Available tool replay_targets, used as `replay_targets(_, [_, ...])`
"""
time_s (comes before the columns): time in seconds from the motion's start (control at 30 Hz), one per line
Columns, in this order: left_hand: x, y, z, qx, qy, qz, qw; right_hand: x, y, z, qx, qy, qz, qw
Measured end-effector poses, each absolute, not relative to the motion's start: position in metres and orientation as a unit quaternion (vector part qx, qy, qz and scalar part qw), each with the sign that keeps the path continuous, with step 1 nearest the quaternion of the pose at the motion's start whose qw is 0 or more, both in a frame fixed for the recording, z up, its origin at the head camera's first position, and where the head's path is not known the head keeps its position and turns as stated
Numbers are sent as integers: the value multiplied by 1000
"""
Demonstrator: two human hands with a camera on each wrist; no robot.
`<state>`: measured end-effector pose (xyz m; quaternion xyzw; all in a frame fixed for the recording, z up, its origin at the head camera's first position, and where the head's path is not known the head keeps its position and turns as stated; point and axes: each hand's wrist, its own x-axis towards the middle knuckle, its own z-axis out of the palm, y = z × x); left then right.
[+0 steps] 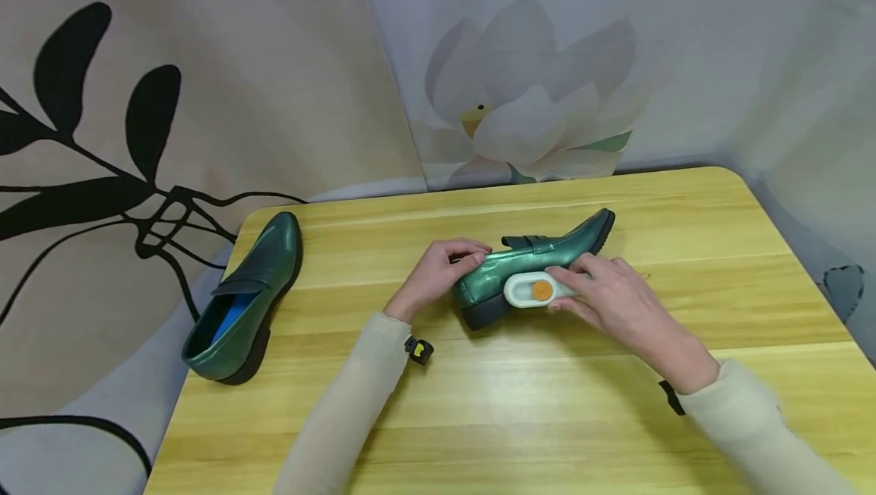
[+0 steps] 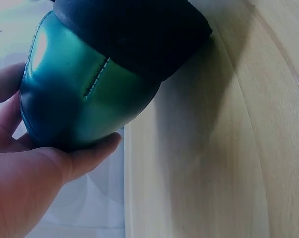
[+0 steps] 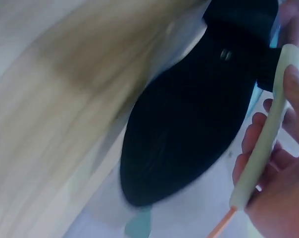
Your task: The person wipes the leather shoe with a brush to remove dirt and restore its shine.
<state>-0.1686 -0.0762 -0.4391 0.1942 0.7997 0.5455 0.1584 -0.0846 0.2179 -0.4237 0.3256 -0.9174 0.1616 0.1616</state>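
Observation:
My left hand (image 1: pixel 441 274) grips a shiny green loafer (image 1: pixel 479 282) at the back of its heel opening, the thumb along the outer side. The shoe is tilted, toe up to the right; its black sole (image 3: pixel 189 114) fills much of the right wrist view. In the left wrist view the stitched heel counter (image 2: pixel 85 94) shows close up. With thumb and fingers my right hand (image 1: pixel 616 297) holds a pale-handled shoe brush (image 1: pixel 523 290) with an orange button. The brush's dark head (image 3: pixel 268 69) is against the shoe's side, near the heel.
A second green loafer (image 1: pixel 239 297) with a blue insole stands at the left edge of the wooden table (image 1: pixel 479 419). Patterned curtains (image 1: pixel 274 61) hang right behind the table's back edge.

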Motion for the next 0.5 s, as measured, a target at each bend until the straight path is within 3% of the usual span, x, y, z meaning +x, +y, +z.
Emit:
replay_targets(0.23, [-167,-78,-441,196,798,549,151,-84,182,-425,371,-902,166,141])
replay_targets(0.5, [-167,-78,-442,205,801,544,144,-78,226,-423,304,-929,159,141])
